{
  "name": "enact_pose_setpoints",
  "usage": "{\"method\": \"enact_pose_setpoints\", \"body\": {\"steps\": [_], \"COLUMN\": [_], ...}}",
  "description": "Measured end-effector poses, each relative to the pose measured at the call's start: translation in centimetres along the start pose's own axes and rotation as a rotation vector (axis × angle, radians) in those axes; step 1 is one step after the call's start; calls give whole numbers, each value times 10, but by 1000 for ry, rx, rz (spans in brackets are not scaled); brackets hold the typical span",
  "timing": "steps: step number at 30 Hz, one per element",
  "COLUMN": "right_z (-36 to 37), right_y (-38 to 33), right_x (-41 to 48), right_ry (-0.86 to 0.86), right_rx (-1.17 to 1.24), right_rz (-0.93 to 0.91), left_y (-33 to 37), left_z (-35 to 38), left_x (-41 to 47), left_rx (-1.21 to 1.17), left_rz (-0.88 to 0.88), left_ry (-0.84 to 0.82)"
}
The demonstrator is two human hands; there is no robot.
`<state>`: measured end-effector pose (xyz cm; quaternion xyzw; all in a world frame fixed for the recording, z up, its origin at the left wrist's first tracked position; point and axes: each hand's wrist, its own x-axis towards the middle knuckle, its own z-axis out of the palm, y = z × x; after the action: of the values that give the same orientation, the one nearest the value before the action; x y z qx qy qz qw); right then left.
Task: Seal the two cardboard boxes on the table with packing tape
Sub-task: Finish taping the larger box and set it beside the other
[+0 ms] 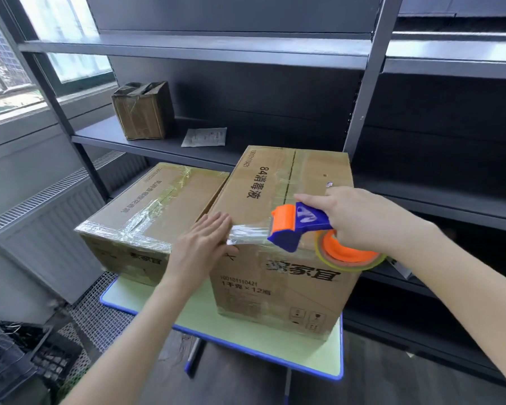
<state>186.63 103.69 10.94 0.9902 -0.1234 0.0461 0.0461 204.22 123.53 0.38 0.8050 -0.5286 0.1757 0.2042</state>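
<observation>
Cardboard cartons on a green-topped table (164, 299): a lower box (170, 200) at the left and a taller box (275, 182) at the right, their sides touching or nearly so. The lower box carries glossy tape along its top seam and over its near edge, and appears sealed. Work is on the taller box, whose near-to-far centre seam looks covered with clear film. The left hand (202, 241) lies flat on that box's near-left top corner, fingers straight and pressed together, pinning the free end of a tape strip (247, 233). The right hand (360, 217) grips the handle of the blue-and-orange tape dispenser (298, 223), fingers curled round it and one finger laid along its top; the tape roll (348, 255) hangs just below the hand, off the box's near face. The strip is stretched between the two hands, its long axis running left to right along the near top edge, crosswise to the centre seam. The dispenser's mouth sits about midway along that edge, so the untaped part lies to its right, away from the left hand. Judged from this, the coming move is a pull to the right by the right hand, the nearer one to the uncovered stretch, while the left hand anchors the end. On the far shelf (158, 147) stand a small box (143, 112) and a flat packet (205, 137).
</observation>
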Motion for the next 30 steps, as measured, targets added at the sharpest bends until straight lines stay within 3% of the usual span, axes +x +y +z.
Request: {"method": "enact_pose_setpoints", "body": {"steps": [13, 18, 23, 30], "right_z": [-8, 0, 2, 4], "right_y": [42, 52, 57, 55], "right_x": [-4, -23, -25, -27], "right_ry": [-139, -177, -155, -125], "right_rx": [73, 66, 72, 18], "right_rz": [6, 29, 14, 3], "left_y": [-11, 0, 34, 100], "left_z": [-6, -4, 5, 29], "left_x": [1, 5, 9, 21], "left_rx": [-178, -71, 137, 81], "left_rz": [-177, -136, -1, 82], "left_ry": [36, 12, -137, -13]}}
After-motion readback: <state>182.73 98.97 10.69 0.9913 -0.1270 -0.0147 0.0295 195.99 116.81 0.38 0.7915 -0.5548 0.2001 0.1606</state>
